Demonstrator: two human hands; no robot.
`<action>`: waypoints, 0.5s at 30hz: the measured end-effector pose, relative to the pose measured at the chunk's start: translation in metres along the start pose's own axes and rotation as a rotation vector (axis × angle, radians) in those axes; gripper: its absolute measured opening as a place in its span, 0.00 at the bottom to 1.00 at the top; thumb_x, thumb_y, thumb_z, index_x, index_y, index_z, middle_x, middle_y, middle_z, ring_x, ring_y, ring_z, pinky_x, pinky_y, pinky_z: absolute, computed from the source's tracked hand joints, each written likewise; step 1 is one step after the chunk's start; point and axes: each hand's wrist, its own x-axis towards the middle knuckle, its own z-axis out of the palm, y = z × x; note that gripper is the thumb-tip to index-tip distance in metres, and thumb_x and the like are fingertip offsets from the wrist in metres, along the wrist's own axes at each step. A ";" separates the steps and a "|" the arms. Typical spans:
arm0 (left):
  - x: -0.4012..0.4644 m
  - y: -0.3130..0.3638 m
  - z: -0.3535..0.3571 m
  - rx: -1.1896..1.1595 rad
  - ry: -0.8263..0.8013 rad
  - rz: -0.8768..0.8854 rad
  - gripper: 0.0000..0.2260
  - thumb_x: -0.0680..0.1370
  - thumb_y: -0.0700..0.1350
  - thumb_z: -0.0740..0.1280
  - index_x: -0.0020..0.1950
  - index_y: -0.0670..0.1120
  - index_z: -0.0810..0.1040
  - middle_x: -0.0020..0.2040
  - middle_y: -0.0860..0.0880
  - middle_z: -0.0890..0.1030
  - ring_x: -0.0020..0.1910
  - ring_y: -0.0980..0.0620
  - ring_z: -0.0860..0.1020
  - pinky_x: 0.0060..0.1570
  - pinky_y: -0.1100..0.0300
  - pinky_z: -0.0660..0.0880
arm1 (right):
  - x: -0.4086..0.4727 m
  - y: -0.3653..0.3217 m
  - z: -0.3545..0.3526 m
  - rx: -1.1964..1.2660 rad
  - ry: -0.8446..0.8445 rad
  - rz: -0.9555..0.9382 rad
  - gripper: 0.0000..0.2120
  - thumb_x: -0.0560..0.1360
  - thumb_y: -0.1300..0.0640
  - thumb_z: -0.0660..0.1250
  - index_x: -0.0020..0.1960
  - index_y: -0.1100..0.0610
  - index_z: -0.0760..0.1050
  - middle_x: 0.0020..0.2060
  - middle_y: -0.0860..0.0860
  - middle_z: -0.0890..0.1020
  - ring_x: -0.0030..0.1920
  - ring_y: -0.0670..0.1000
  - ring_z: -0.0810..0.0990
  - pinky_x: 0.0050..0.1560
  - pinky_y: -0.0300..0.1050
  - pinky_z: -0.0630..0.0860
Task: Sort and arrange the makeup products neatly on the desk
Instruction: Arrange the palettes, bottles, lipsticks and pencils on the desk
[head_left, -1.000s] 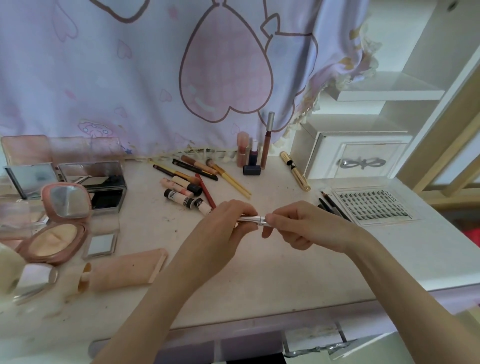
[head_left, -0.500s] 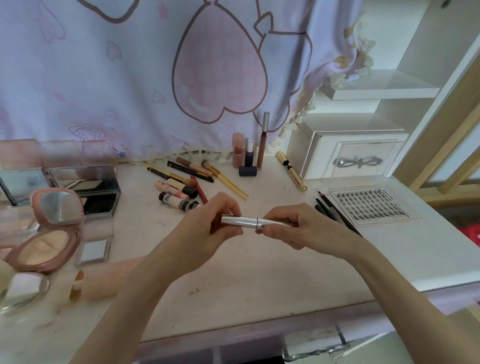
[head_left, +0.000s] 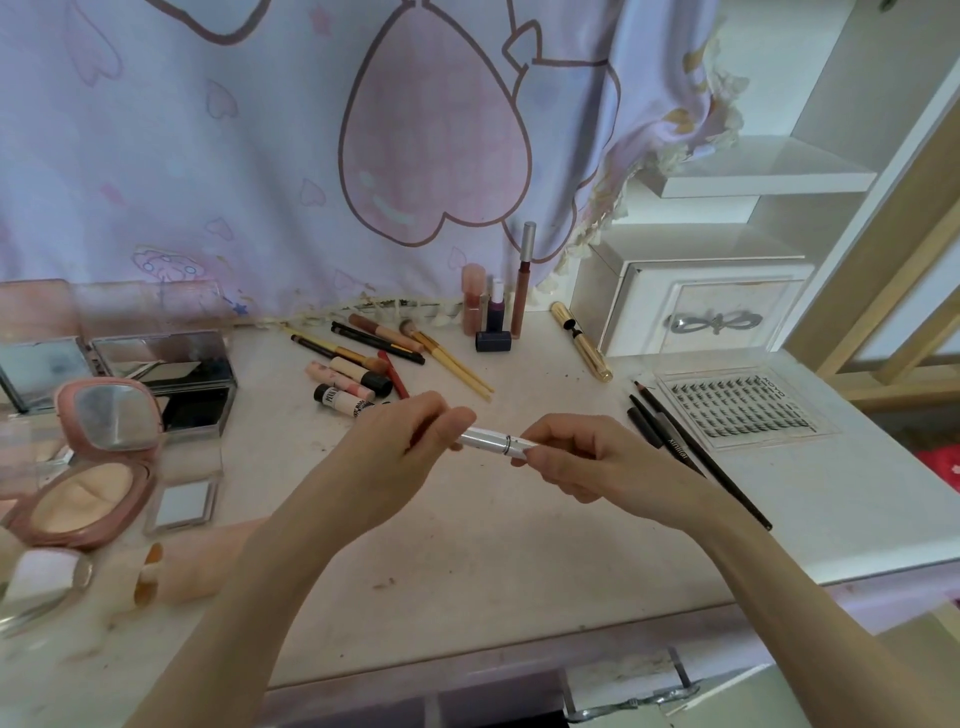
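Both hands hold a slim silver makeup pen (head_left: 493, 441) level above the middle of the pale desk (head_left: 467, 545). My left hand (head_left: 400, 452) pinches its left end, and my right hand (head_left: 582, 457) grips its right end; both ends are hidden in the fingers. Behind my left hand lies a loose cluster of pencils, brushes and small tubes (head_left: 374, 364). Lip glosses and a dark bottle (head_left: 493, 306) stand upright at the back. A gold mascara tube (head_left: 582, 340) lies to their right.
An open pink powder compact (head_left: 88, 467), mirrored palettes (head_left: 166, 374) and a small square pan (head_left: 182, 504) crowd the left side. A peach case (head_left: 192, 566) lies near the front left. Black pencils (head_left: 675, 441) and a lash tray (head_left: 737, 405) sit right; a white drawer box (head_left: 701, 306) stands behind.
The pen has come a little further out between my hands, showing more of its silver barrel. Both hands stay close together above the desk.
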 end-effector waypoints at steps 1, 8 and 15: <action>0.001 -0.001 0.000 0.004 0.006 -0.016 0.07 0.78 0.51 0.56 0.40 0.55 0.68 0.32 0.53 0.70 0.27 0.58 0.66 0.31 0.71 0.66 | 0.000 0.002 0.001 -0.009 0.008 -0.003 0.05 0.78 0.57 0.62 0.47 0.55 0.77 0.27 0.44 0.68 0.28 0.43 0.64 0.29 0.35 0.63; 0.000 0.003 -0.002 -0.066 -0.018 0.038 0.05 0.78 0.47 0.60 0.43 0.55 0.67 0.31 0.53 0.68 0.27 0.61 0.68 0.30 0.71 0.67 | -0.001 0.009 0.001 0.067 0.020 -0.028 0.05 0.78 0.58 0.62 0.47 0.56 0.76 0.28 0.45 0.70 0.28 0.43 0.65 0.29 0.34 0.64; 0.008 0.008 -0.008 -0.063 0.074 -0.042 0.11 0.69 0.61 0.54 0.41 0.56 0.69 0.36 0.48 0.76 0.30 0.58 0.68 0.32 0.73 0.67 | 0.002 0.015 0.008 0.043 0.169 -0.070 0.04 0.75 0.61 0.66 0.46 0.53 0.76 0.32 0.46 0.80 0.32 0.43 0.74 0.35 0.38 0.70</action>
